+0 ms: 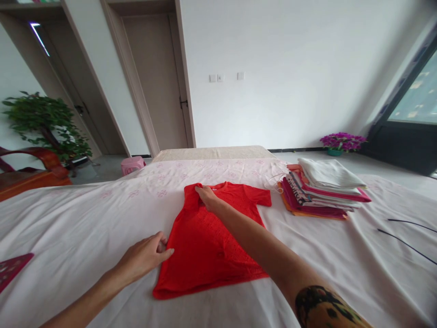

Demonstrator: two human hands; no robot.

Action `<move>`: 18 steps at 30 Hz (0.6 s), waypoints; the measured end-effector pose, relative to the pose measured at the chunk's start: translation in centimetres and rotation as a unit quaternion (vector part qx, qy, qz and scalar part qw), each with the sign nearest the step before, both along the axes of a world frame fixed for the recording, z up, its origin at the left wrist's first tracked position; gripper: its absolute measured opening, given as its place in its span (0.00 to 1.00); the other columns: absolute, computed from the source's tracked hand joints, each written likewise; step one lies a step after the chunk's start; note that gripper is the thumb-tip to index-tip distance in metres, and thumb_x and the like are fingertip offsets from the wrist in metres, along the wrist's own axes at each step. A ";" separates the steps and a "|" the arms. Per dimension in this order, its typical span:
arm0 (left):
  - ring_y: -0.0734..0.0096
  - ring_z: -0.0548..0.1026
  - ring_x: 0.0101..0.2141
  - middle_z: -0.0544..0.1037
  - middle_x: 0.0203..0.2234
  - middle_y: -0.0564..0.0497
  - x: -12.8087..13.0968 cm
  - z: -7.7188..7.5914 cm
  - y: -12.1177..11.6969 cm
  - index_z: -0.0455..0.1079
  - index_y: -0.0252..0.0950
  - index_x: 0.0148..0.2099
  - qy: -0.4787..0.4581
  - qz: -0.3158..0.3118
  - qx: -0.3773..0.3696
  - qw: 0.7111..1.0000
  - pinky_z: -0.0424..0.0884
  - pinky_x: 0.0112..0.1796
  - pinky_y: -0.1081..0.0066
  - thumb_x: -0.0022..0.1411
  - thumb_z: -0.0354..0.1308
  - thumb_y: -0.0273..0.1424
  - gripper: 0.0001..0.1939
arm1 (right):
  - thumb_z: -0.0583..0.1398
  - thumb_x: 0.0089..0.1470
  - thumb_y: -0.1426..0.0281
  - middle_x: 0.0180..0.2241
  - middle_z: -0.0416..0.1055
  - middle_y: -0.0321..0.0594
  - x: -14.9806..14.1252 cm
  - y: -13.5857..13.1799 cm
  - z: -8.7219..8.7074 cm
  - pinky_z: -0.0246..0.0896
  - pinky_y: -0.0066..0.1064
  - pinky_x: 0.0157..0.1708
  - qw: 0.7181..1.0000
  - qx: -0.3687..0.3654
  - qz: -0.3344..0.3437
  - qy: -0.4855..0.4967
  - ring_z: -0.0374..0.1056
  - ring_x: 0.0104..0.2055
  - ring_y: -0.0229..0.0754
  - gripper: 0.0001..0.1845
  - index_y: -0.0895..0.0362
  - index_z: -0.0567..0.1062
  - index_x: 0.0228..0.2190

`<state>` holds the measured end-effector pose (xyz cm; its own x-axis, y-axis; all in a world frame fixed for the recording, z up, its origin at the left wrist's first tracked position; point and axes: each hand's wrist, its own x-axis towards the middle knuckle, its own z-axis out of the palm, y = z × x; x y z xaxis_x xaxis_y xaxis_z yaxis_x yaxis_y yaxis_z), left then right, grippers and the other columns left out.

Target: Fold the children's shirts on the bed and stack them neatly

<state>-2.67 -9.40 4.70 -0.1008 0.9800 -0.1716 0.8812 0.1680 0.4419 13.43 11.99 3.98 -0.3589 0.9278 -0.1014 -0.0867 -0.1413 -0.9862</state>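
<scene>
A red T-shirt lies flat on the pale pink bedsheet, its left sleeve folded in and its right sleeve spread out. My right hand reaches across it and pinches the cloth near the collar at the folded left shoulder. My left hand rests at the shirt's left edge about halfway down, fingers curled and pinching the fabric there. My right forearm lies over the shirt's lower right part.
A stack of folded clothes sits on the bed to the right of the shirt. Two thin black cables lie at the far right. A dark red patterned item is at the left edge. Beyond the bed stand a pink stool, wooden chair and plant.
</scene>
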 end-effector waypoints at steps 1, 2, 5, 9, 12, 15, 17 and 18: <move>0.66 0.74 0.30 0.76 0.27 0.55 0.5 -0.2 -0.5 0.68 0.41 0.38 -0.007 -0.011 0.000 1.000 0.60 0.31 0.72 0.56 0.57 0.45 0.15 | 0.55 0.55 0.71 0.21 0.68 0.34 -0.1 0.0 0.4 0.63 0.29 0.27 1.000 -0.013 -0.003 0.001 0.67 0.25 0.38 0.06 0.57 0.69 0.27; 0.67 0.74 0.29 0.76 0.27 0.55 1.0 -0.4 -0.9 0.68 0.40 0.39 -0.023 -0.020 0.001 1.000 0.60 0.30 0.72 0.56 0.56 0.43 0.13 | 0.55 0.55 0.71 0.22 0.68 0.35 -0.2 0.1 0.8 0.63 0.29 0.26 1.000 -0.028 -0.011 0.003 0.67 0.25 0.38 0.06 0.58 0.69 0.28; 0.69 0.73 0.29 0.74 0.26 0.56 2.4 -1.0 -1.3 0.67 0.39 0.45 -0.099 -0.021 0.019 0.995 0.62 0.31 0.72 0.57 0.54 0.38 0.15 | 0.55 0.56 0.71 0.23 0.69 0.36 -0.1 0.3 1.9 0.63 0.28 0.26 0.998 -0.054 -0.031 0.015 0.67 0.25 0.38 0.05 0.58 0.69 0.28; 0.68 0.72 0.30 0.73 0.27 0.55 4.2 -0.7 -1.2 0.62 0.36 0.56 -0.190 -0.019 0.052 0.980 0.66 0.33 0.70 0.60 0.52 0.40 0.24 | 0.56 0.57 0.71 0.25 0.69 0.36 1.4 1.0 2.9 0.64 0.28 0.27 0.996 -0.057 -0.050 0.037 0.68 0.26 0.37 0.05 0.57 0.70 0.29; 0.66 0.74 0.35 0.75 0.33 0.51 6.4 0.3 -0.7 0.61 0.37 0.60 -0.251 -0.033 0.054 0.966 0.69 0.37 0.67 0.61 0.52 0.41 0.27 | 0.55 0.57 0.72 0.25 0.69 0.37 3.1 1.7 3.3 0.64 0.29 0.28 0.995 -0.053 -0.067 0.047 0.68 0.26 0.38 0.06 0.57 0.69 0.28; 0.64 0.75 0.37 0.76 0.36 0.47 9.3 1.2 0.2 0.60 0.37 0.62 -0.295 -0.045 0.042 0.954 0.70 0.39 0.66 0.60 0.54 0.40 0.30 | 0.55 0.56 0.72 0.23 0.68 0.35 4.9 2.3 3.4 0.65 0.28 0.29 0.994 -0.046 -0.082 0.053 0.66 0.25 0.37 0.07 0.56 0.68 0.27; 0.66 0.75 0.35 0.75 0.35 0.47 11.1 1.3 0.8 0.59 0.35 0.64 -0.313 -0.055 0.021 0.948 0.71 0.37 0.68 0.59 0.55 0.39 0.32 | 0.54 0.56 0.71 0.22 0.67 0.34 6.0 2.5 3.2 0.64 0.27 0.28 0.993 -0.046 -0.090 0.053 0.65 0.24 0.37 0.07 0.56 0.67 0.26; 0.68 0.74 0.32 0.74 0.35 0.48 11.9 1.2 1.1 0.57 0.34 0.65 -0.326 -0.056 -0.002 0.944 0.71 0.34 0.69 0.59 0.56 0.39 0.34 | 0.54 0.56 0.71 0.22 0.66 0.34 6.6 2.6 3.0 0.64 0.27 0.27 0.993 -0.048 -0.094 0.051 0.65 0.24 0.37 0.07 0.55 0.67 0.26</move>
<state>9.24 -8.34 5.92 0.1322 0.9773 -0.1654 0.4351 0.0927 0.8956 19.99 14.56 7.02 -0.1925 0.9673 -0.1648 -0.2198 -0.2062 -0.9535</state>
